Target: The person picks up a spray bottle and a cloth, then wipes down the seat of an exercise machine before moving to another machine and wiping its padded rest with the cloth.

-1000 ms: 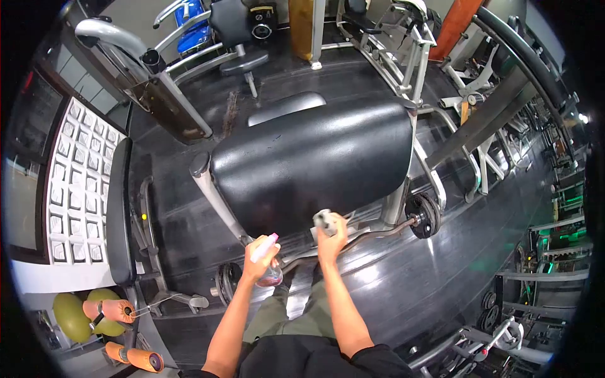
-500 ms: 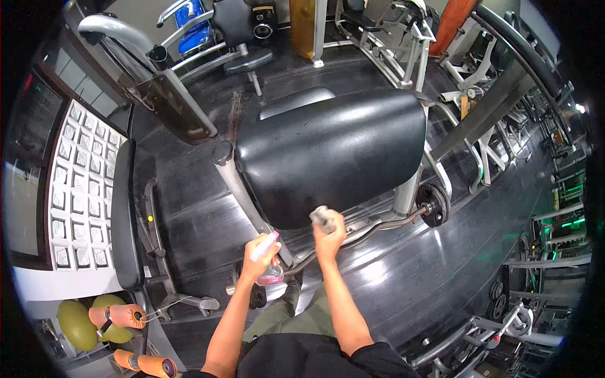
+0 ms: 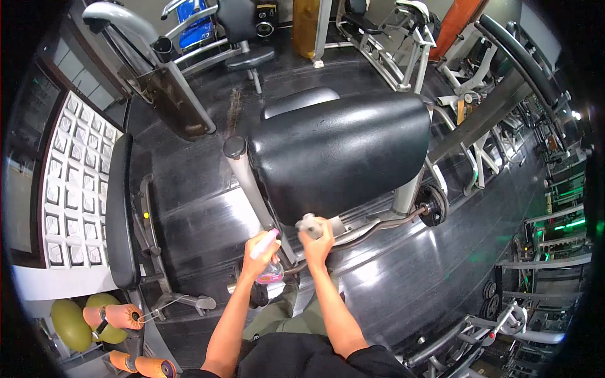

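My left hand point(image 3: 257, 253) is wrapped round a spray bottle point(image 3: 271, 273) with a white and pink top and pinkish liquid in its clear body. In my right hand point(image 3: 318, 240) is a crumpled greyish-white cloth point(image 3: 309, 225), slightly blurred, at the near lower edge of a large black padded bench point(image 3: 340, 154). Whether the cloth touches the pad is hard to tell. Below the pad, a curved bar point(image 3: 372, 230) with a weight plate point(image 3: 433, 205) at its right end lies across the bench frame.
A grey post point(image 3: 247, 179) rises left of the pad. Further left stands another black bench point(image 3: 120, 214), with orange foam rollers point(image 3: 120, 315) and green balls point(image 3: 70, 324) below it. Exercise machines line the back and right side.
The bench has shifted rightward in view. My right hand has moved left with the cloth, closer to my left hand. The bottle remains in my left hand.
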{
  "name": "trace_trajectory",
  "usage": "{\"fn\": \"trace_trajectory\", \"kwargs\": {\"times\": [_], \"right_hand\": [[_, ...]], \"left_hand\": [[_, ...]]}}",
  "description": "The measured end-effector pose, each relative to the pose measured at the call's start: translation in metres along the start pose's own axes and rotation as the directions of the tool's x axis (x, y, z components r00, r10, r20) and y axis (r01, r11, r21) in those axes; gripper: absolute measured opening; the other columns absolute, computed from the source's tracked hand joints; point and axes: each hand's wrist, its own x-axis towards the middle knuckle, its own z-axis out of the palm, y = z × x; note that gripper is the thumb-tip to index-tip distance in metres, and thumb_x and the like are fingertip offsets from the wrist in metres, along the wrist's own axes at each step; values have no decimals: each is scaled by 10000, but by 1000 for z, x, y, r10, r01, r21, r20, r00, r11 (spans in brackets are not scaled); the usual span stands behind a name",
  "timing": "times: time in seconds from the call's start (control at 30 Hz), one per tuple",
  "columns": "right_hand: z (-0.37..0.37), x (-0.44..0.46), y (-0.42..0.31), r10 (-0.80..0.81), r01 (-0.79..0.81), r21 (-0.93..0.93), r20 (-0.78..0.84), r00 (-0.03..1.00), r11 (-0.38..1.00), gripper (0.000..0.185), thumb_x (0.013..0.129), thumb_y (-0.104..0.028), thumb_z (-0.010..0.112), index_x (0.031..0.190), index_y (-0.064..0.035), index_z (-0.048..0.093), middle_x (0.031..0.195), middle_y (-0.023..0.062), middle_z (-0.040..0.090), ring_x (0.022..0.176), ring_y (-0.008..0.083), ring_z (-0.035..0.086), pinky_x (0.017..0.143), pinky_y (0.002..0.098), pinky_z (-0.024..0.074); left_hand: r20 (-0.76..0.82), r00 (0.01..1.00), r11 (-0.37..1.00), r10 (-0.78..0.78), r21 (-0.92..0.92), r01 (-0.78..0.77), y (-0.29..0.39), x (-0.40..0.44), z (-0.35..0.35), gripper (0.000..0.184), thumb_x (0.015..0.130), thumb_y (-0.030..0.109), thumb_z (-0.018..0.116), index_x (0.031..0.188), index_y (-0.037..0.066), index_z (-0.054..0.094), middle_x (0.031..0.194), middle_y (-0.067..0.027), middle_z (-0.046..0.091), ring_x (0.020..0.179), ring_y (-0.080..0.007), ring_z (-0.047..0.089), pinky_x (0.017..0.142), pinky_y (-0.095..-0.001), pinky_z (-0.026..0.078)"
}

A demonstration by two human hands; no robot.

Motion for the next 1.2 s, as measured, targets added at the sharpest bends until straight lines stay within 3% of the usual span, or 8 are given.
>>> {"fn": "trace_trajectory", "kwargs": {"times": [0.1,0.2,0.33,0.4,0.5,0.67,0.93,1.2], "right_hand": [[-10,2,7,-76,82,-56,101,992,995,360,670,-14,794,1008,-39,671,1043,151,673,980,337,656,875,407,514],[-15,18,8,164,-164,14,-70,984,986,343,672,22,798,982,-26,659,1048,146,673,967,303,660,860,385,514],[1,8,-8,52,-67,-85,-161,986,994,331,676,31,803,959,-23,641,1020,133,666,943,288,650,846,385,508],[7,-5,-9,-37,34,-64,-48,998,997,331,661,46,786,957,-17,652,1009,135,670,962,309,645,867,382,507],[7,-20,-4,-181,218,-79,330,926,973,417,575,79,729,974,-36,685,1037,130,688,1010,323,667,884,378,532],[-21,-6,8,-81,120,-89,351,933,989,501,562,68,754,1041,-64,687,1057,107,679,1011,316,671,897,389,541],[9,-4,-20,-313,393,-205,336,888,896,515,516,88,747,995,-93,694,1034,78,690,997,301,631,857,402,528],[-11,-16,3,-220,362,-307,412,884,880,472,551,118,669,957,-121,706,1019,-3,705,982,259,638,812,371,539]], "left_hand": [[12,1000,1000,4,7,-4,1,2,-3,135,900,75,690,830,-6,607,668,-47,610,501,-123,618,499,-274,522],[7,1000,1000,-3,-8,3,0,1,-9,144,900,84,699,834,-4,607,667,-43,608,501,-122,617,498,-275,522],[-15,1000,999,-27,-27,26,-5,3,-12,146,898,93,711,849,-3,613,662,-36,603,499,-122,614,489,-276,512],[-12,1000,999,-21,-27,21,-6,4,-12,144,898,93,711,858,-7,616,666,-37,603,500,-122,613,488,-276,510],[4,1000,1000,-14,-27,14,-5,4,-9,139,899,90,710,872,-13,621,674,-35,597,502,-121,611,488,-277,509],[-9,1000,999,-27,-31,26,6,2,-14,120,901,79,701,880,-14,628,678,-28,576,504,-118,605,491,-276,508],[-24,998,999,-52,-13,52,2,0,-26,152,903,75,697,813,13,592,671,-22,569,504,-111,602,494,-273,506],[-41,998,999,-42,-25,41,2,4,-25,166,901,99,709,819,10,596,677,-27,583,508,-110,608,495,-274,510]]}}
